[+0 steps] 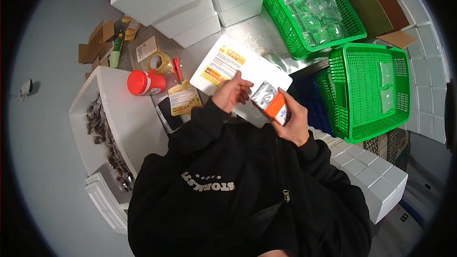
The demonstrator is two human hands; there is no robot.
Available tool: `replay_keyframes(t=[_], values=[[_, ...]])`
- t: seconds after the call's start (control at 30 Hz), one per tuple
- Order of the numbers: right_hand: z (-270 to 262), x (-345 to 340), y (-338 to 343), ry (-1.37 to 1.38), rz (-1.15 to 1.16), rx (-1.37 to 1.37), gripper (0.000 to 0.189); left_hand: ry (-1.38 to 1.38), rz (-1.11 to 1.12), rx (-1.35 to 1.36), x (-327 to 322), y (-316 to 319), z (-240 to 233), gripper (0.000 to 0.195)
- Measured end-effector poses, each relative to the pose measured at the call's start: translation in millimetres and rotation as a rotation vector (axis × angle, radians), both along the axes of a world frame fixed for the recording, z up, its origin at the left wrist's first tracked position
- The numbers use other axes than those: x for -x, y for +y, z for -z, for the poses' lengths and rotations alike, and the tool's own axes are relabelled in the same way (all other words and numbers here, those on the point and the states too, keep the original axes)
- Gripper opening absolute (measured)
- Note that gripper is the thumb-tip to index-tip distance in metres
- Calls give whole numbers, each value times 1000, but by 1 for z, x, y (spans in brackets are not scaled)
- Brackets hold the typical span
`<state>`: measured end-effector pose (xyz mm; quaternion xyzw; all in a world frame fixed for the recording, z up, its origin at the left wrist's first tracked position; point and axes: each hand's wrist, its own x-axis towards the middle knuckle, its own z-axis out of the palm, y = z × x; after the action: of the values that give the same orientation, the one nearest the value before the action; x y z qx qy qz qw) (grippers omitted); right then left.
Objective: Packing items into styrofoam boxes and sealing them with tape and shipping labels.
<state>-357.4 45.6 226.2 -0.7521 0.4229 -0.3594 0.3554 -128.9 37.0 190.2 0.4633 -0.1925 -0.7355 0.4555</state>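
My right hand (294,119) grips a small orange and white pack (276,105) with a silvery, foil-like end. Blue marks show on its white part; blur hides its exact kind. Beside it, my left hand (232,92) is empty with its fingers apart. Both hands are over a white foam lid (262,71), tilted in this view. On the lid's left half lie printed yellow and white cards (223,65), their lower edge close to my left hand. Whether that hand touches the lid or cards, I cannot tell.
Left are printed cards (179,100), a dark phone (170,112), a tape roll (159,62), a red tool (176,69), a red-lidded canister (144,82) and a foam box (123,114) of dark packets. Foam boxes (171,3) stand behind; green baskets (300,48) at right, one holding clear packets.
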Motion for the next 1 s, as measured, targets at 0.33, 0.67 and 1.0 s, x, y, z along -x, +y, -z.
replay_keyframes(t=[0.33,0.67,1.0], values=[[-23,-3,-1,286,-275,-5,80,-1069,-196,448,-29,1,19,8],[51,89,6,408,-238,9,73,-1271,273,66,-201,-115,172,38],[185,103,15,171,-159,231,66,-1837,-47,728,-28,-48,52,38]])
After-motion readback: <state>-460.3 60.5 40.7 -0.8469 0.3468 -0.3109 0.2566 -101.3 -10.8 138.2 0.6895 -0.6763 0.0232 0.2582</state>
